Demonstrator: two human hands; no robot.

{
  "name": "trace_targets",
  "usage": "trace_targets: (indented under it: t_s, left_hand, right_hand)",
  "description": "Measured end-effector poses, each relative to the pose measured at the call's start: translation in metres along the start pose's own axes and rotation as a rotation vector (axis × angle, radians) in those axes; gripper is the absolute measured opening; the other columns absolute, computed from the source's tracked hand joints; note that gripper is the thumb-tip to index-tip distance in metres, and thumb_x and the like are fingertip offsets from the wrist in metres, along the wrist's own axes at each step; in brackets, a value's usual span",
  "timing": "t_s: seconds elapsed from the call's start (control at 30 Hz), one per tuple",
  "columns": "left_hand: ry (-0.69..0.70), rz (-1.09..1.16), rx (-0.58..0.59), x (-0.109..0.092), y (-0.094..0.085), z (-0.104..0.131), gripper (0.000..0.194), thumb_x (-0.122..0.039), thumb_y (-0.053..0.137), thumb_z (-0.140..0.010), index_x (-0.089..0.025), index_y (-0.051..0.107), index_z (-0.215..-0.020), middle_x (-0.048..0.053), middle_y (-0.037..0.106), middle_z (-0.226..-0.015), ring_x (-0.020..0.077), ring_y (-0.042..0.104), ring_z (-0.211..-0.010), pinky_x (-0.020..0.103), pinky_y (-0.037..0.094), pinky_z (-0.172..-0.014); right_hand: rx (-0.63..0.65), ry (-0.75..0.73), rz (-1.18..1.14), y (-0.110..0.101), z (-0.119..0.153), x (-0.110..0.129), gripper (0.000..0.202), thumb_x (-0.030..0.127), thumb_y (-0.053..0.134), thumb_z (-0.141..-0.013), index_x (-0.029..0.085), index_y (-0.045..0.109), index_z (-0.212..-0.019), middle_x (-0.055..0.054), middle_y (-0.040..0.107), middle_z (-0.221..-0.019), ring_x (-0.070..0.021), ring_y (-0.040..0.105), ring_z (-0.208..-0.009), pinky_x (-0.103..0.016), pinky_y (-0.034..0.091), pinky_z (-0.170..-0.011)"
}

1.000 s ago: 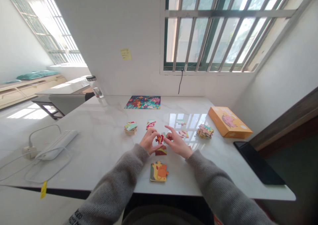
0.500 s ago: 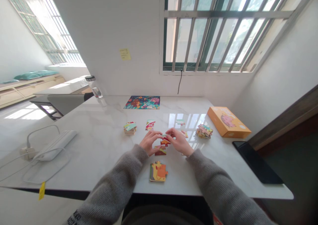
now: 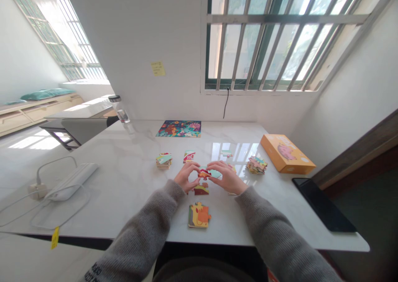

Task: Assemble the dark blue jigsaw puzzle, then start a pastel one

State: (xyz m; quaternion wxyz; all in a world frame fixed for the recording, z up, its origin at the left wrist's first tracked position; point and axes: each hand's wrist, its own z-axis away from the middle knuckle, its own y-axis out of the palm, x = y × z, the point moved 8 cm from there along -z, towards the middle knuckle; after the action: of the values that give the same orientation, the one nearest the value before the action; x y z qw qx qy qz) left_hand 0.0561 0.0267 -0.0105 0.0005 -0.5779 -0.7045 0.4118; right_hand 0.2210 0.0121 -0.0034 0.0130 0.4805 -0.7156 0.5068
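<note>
Between my hands, above the middle of the white table, is a red and orange puzzle piece (image 3: pixel 203 173), with a pale green puzzle piece (image 3: pixel 215 173) at its right side. My left hand (image 3: pixel 187 177) curves around the left edge of the red piece, thumb below and fingers above. On the other side, my right hand (image 3: pixel 229 177) grips the pale green piece between thumb and fingers. Whether the two pieces interlock I cannot tell. Just below lies a brown and yellow-green puzzle piece (image 3: pixel 202 189), partly covered by the left hand. Nearer me rests a yellow and orange puzzle stack (image 3: pixel 199 215).
Puzzle stacks stand at left (image 3: pixel 163 161) and right (image 3: pixel 256 165). A barn piece (image 3: pixel 189 156) and a pale piece (image 3: pixel 226 153) lie farther back. Around them are a picture sheet (image 3: pixel 178 128), an orange box (image 3: pixel 287 153), a black tablet (image 3: pixel 323 205) and a power strip (image 3: pixel 74 182).
My hands have drawn slightly apart. The pale green piece now shows to the right of the red one, where fingers covered it before. The camera view shifted a little.
</note>
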Motion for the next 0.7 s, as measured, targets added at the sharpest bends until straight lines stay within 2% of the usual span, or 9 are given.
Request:
trace_targets:
  t_s: [0.1,0.17,0.23,0.37,0.5,0.6,0.7]
  left_hand:
    - [-0.026,0.025,0.034,0.003,0.0,0.001,0.029,-0.019,0.059,-0.085,-0.02,0.06,-0.114,0.011,0.065,-0.118,0.0256,0.061,-0.116,0.046,0.05,-0.104]
    - [-0.078,0.008,0.044,0.012,0.0,0.003,0.04,-0.019,0.054,-0.088,-0.02,0.055,-0.128,0.012,0.063,-0.127,0.026,0.058,-0.122,0.047,0.048,-0.108]
    - [-0.135,-0.049,0.049,0.027,0.0,0.004,0.044,-0.017,0.049,-0.09,-0.019,0.053,-0.134,0.013,0.061,-0.133,0.0263,0.056,-0.127,0.048,0.046,-0.111]
    - [-0.194,-0.22,0.116,0.059,0.009,0.0,0.045,-0.014,0.046,-0.09,-0.014,0.055,-0.134,0.016,0.056,-0.14,0.0282,0.05,-0.134,0.052,0.04,-0.116]
    - [-0.252,-0.379,0.256,0.086,0.023,-0.01,0.044,-0.013,0.048,-0.089,-0.007,0.058,-0.131,0.02,0.054,-0.142,0.0293,0.046,-0.136,0.049,0.037,-0.119]
    - [-0.303,-0.491,0.314,0.095,0.027,-0.013,0.042,-0.016,0.054,-0.088,-0.009,0.06,-0.129,0.019,0.057,-0.139,0.0303,0.049,-0.133,0.049,0.038,-0.117]
    - [-0.322,-0.546,0.304,0.095,0.026,-0.013,0.04,-0.019,0.056,-0.088,-0.012,0.062,-0.127,0.017,0.06,-0.135,0.0306,0.052,-0.13,0.049,0.042,-0.113]
  right_hand:
    - [0.0,0.035,0.016,0.001,0.0,-0.005,0.026,0.031,0.065,-0.093,0.027,0.066,-0.119,-0.007,0.067,-0.121,-0.0233,0.06,-0.112,-0.042,0.047,-0.099]
    - [-0.012,0.064,0.03,0.001,0.0,-0.01,0.026,0.03,0.065,-0.093,0.027,0.066,-0.119,-0.008,0.067,-0.121,-0.024,0.059,-0.112,-0.043,0.046,-0.099]
    - [-0.023,0.091,0.048,0.0,0.0,-0.016,0.026,0.03,0.065,-0.093,0.027,0.066,-0.119,-0.008,0.066,-0.121,-0.0245,0.059,-0.112,-0.043,0.046,-0.099]
    - [-0.022,0.125,0.101,0.001,0.001,-0.025,0.023,0.027,0.064,-0.094,0.026,0.067,-0.117,-0.008,0.067,-0.12,-0.0251,0.059,-0.111,-0.043,0.044,-0.098]
    - [-0.014,0.138,0.141,0.003,0.003,-0.029,0.022,0.028,0.062,-0.095,0.027,0.068,-0.117,-0.008,0.066,-0.121,-0.0255,0.059,-0.112,-0.042,0.043,-0.098]
    - [-0.011,0.157,0.157,0.003,0.004,-0.03,0.022,0.029,0.061,-0.096,0.027,0.068,-0.116,-0.008,0.065,-0.123,-0.0258,0.058,-0.112,-0.043,0.042,-0.098]
    - [-0.009,0.172,0.157,0.003,0.002,-0.032,0.021,0.031,0.059,-0.097,0.028,0.068,-0.116,-0.008,0.066,-0.124,-0.0257,0.059,-0.111,-0.043,0.041,-0.098]
